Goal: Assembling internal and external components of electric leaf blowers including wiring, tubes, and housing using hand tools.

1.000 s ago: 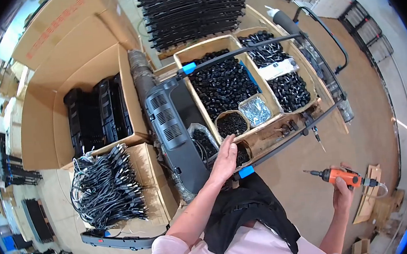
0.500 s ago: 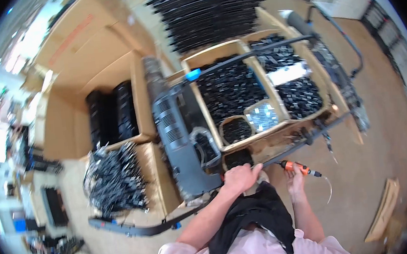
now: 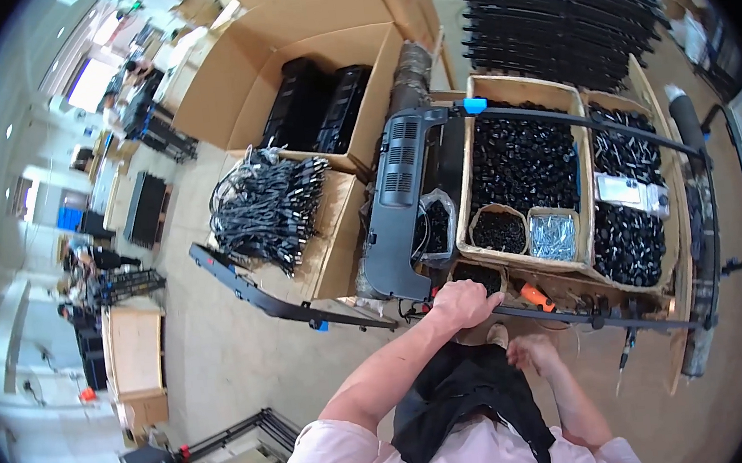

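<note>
My left hand (image 3: pixel 463 303) is wrapped over the near bar of a black metal frame (image 3: pixel 566 313), close to a dark plastic housing (image 3: pixel 397 202) with vent slots. My right hand (image 3: pixel 535 354) hangs in front of the black apron (image 3: pixel 450 402), slightly blurred, its fingers loosely bent and apart with nothing visible in them. Just beyond the bar rests an orange power screwdriver (image 3: pixel 536 297), apart from the right hand. Behind the bar stands a small container (image 3: pixel 478 276) of dark parts, partly covered by my left hand.
Wooden trays hold black parts (image 3: pixel 520 159), silver screws (image 3: pixel 553 233) and a white box (image 3: pixel 619 190). Cables (image 3: pixel 270 205) are heaped on a carton at left, before a big open cardboard box (image 3: pixel 306 23). Black bars (image 3: pixel 547 14) are stacked behind. A curved black piece (image 3: pixel 279 298) juts out left.
My right hand has let go of the orange screwdriver, which now lies behind the bar. My left hand stays on the bar. The view has turned left.
</note>
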Motion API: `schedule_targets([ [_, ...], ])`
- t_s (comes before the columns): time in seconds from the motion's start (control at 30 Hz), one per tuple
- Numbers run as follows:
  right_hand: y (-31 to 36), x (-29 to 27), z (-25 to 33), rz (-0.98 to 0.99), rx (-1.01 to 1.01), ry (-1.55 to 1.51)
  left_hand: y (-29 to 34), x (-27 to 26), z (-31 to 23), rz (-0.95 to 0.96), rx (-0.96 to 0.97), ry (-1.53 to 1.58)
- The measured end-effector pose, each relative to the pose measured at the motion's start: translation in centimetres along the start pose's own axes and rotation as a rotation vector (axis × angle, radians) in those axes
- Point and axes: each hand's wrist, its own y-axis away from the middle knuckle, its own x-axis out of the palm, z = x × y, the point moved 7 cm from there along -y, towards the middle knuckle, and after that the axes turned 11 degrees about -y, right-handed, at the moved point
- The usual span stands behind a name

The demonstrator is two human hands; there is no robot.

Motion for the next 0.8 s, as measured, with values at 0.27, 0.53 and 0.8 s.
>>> schedule_targets([
  [0.27,13.2,4.9,23.9,0.320,-0.273,0.723,0.4,-0.2,0.0,-0.067,-0.025,0.033],
  [0.53,3.0,-0.8,51.5,-0.625,-1.179,1.144,8.1,-4.7,-2.5,-1.136,0.262,0.274],
  [0.8,-7.6,-0.7,57.1,-0.645,-0.781,1.384,6.1,12.1,-1.2,-0.196,-0.178,1.683],
])
